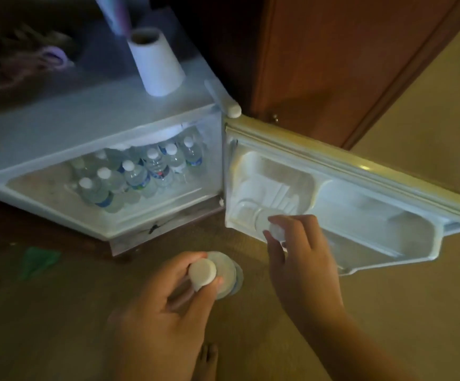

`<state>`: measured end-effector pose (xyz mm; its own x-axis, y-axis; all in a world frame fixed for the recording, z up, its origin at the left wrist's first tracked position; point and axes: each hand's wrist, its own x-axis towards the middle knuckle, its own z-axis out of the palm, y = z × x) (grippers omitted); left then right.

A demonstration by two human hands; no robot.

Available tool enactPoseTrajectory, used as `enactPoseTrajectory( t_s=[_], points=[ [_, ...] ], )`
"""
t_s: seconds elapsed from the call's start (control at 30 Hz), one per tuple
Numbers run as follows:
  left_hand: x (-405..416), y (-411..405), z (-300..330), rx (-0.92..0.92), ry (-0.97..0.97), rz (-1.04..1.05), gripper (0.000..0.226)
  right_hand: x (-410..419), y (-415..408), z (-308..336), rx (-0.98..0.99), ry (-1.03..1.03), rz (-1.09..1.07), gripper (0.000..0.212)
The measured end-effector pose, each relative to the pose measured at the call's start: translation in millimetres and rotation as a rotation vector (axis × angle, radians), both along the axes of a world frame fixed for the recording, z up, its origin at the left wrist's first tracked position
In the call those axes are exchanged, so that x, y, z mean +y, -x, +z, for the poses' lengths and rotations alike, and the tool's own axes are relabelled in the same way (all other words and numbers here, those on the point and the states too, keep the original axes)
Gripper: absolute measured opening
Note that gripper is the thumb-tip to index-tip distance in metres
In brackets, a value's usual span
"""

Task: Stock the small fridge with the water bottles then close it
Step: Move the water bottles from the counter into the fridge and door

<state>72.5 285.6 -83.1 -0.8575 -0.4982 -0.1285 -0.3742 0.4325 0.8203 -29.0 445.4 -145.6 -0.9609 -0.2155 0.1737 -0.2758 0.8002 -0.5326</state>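
Dim floor (pixel 360 339), open fridge (pixel 99 127); each hand's fingers (pixel 274 251) clamped on a foreshortened bottle (pixel 226 273), bodies mostly hidden.

A: Where is the left hand (pixel 165 303)?

B: Low in the middle of the view, back turned up, fingers and thumb curled round the cap end of a water bottle (pixel 224 273) seen end-on. The forearm runs off the bottom edge.

A: And the right hand (pixel 297 251)?

B: Higher and further forward, reaching out from a bare forearm that enters at the lower right. Its fingertips pinch the white cap of a second bottle (pixel 277 229), the wrist bent slightly down.

A: Do the hands touch?

B: No, they sit near each other but apart. A bare foot (pixel 208 361) shows at the bottom edge.
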Motion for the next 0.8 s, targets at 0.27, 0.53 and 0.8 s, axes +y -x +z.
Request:
enactPoseTrajectory(
  t_s=[0.27, 0.53, 0.8],
  points=[
    [-7, 41, -86, 0.073, -0.087, -0.032, 0.031, 2, 36, -126, 0.089, -0.151, 0.090, 0.043],
    [-7, 54, -122, 0.019, -0.089, -0.107, 0.034, 31, 41, -176, 0.104, -0.179, -0.033, 0.042],
    [18, 73, -134, 0.023, -0.077, -0.197, 0.032, 88, 26, -186, 0.036, -0.081, -0.331, 0.031]
  ],
)
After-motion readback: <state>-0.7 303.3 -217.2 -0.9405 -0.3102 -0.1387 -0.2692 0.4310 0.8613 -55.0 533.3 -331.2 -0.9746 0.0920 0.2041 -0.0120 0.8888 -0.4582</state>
